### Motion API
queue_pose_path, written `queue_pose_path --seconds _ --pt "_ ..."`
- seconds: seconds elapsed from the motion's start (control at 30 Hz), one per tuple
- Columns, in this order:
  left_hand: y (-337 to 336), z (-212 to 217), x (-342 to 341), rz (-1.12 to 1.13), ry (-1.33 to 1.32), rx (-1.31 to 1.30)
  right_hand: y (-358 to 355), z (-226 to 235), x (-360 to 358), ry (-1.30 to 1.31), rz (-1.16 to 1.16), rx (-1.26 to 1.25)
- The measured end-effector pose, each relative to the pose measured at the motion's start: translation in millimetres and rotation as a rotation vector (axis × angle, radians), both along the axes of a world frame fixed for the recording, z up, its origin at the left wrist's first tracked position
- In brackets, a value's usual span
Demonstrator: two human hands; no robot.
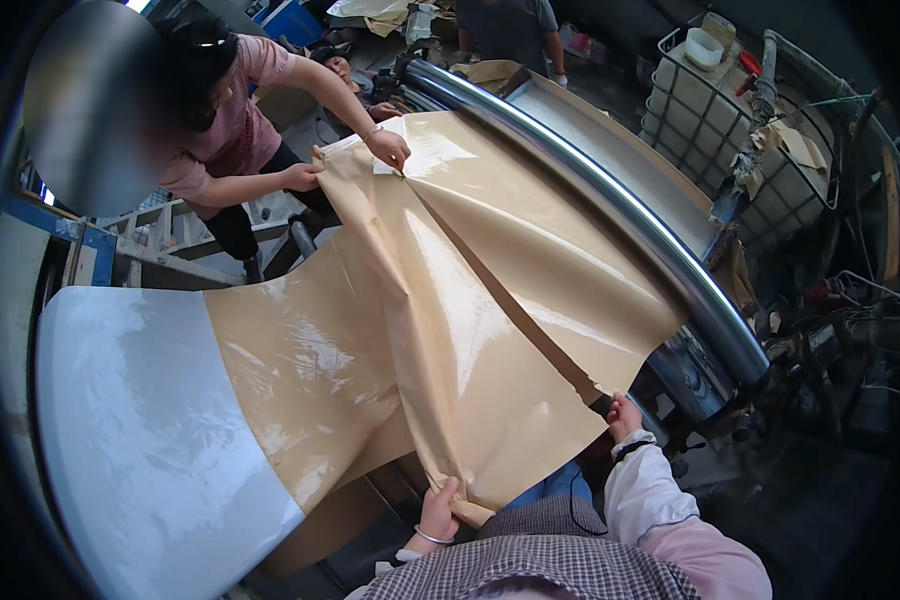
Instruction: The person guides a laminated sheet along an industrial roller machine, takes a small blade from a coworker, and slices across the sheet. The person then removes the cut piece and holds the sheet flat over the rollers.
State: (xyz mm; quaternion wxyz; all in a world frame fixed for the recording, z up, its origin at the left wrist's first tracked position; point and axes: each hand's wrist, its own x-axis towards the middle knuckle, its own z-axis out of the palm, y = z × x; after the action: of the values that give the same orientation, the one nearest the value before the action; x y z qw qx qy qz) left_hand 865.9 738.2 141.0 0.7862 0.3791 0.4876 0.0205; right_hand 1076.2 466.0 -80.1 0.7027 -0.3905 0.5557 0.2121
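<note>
A wide glossy tan sheet (450, 290) lies stretched and creased across the machine, from a white roll (140, 420) at the left toward a shiny steel roller (610, 200) at the right. My left hand (438, 512) pinches the sheet's near lower corner. My right hand (624, 414) grips the sheet's near right edge, just beside the roller's end. On the far side a person in a pink top holds the sheet's far edge with both hands (390, 150).
A caged white tank (740, 120) stands at the back right. Cables and dark machine parts (830, 340) crowd the right side. A blue metal frame (70, 230) is at the left. Another person (510, 30) stands at the back.
</note>
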Motion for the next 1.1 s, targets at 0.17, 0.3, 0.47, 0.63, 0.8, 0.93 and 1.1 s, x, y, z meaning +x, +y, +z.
queue_pose_path --seconds 0.17,0.3,0.47,0.63,0.8,0.93,1.1 --pt "2 8 5 0.002 0.039 -0.006 -2 18 -3 0.009 -0.050 0.051" --pt "2 12 7 0.017 -0.009 -0.043 -3 35 -6 0.030 -0.039 0.099" --pt "3 14 8 0.003 -0.015 -0.056 -8 49 -5 0.024 -0.045 0.113" --pt "3 19 12 0.024 -0.064 -0.060 -17 66 4 -0.002 -0.042 0.057" --pt "3 22 12 0.040 -0.040 -0.086 -22 78 12 -0.051 -0.007 0.023" --pt "4 19 12 0.029 -0.085 -0.093 -25 82 17 -0.062 0.022 0.016" --pt "3 16 12 0.047 -0.074 -0.090 -27 87 21 -0.048 0.046 -0.015"
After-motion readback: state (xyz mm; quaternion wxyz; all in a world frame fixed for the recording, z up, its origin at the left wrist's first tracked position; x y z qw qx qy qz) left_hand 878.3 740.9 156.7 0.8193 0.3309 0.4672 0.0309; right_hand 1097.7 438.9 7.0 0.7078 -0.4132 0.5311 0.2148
